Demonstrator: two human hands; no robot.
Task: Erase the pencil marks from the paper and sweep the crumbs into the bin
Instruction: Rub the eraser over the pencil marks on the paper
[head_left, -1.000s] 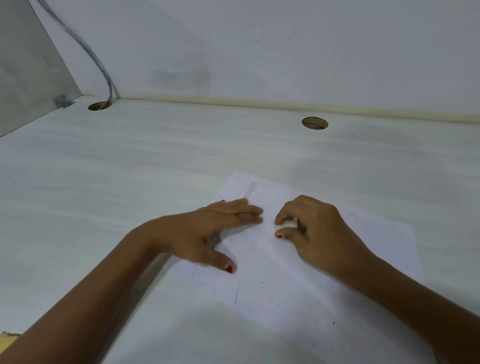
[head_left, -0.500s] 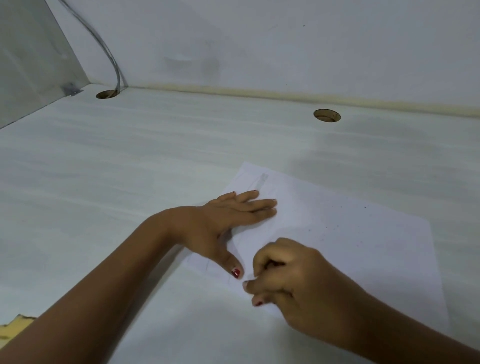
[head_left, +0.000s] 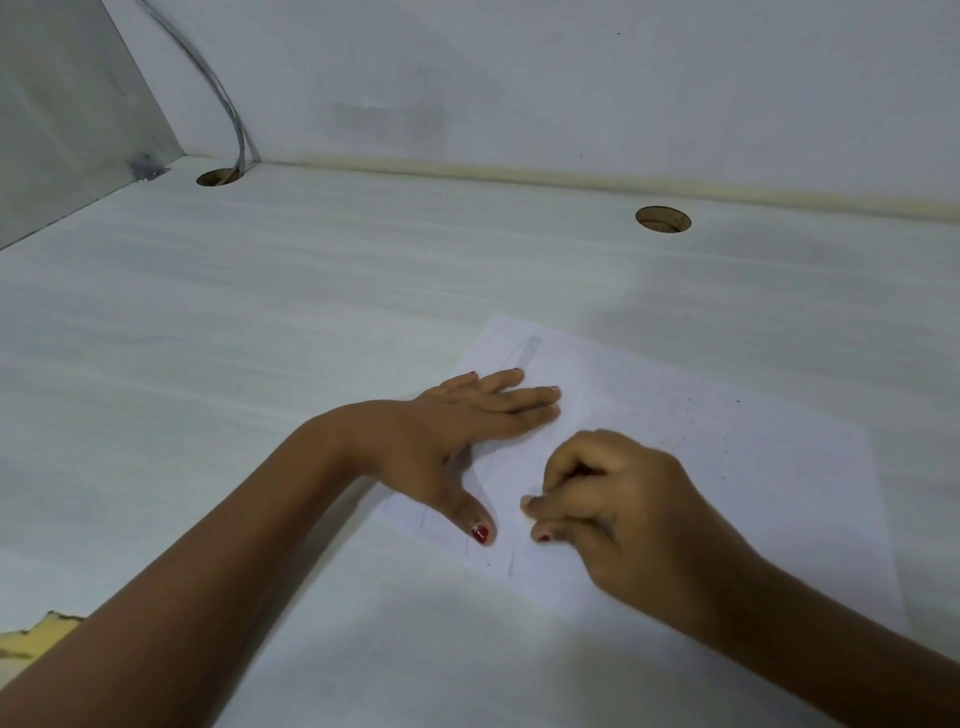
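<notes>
The left hand (head_left: 457, 436) lies flat with straight, empty fingers (head_left: 519, 402), pinning the paper (head_left: 727, 467) to the surface (head_left: 311, 312) against sliding, while the right hand (head_left: 623, 514) curls tightly beside faint pencil marks (head_left: 511, 561), whatever it pinches hidden.

The light is soft and dim. The right hand (head_left: 628, 514) at 5 o'clock looks blurry. Edges bend.

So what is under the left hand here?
The left hand lies flat on the paper; faint pencil lines show beside its thumb. Any marks beneath the palm are covered.
</notes>
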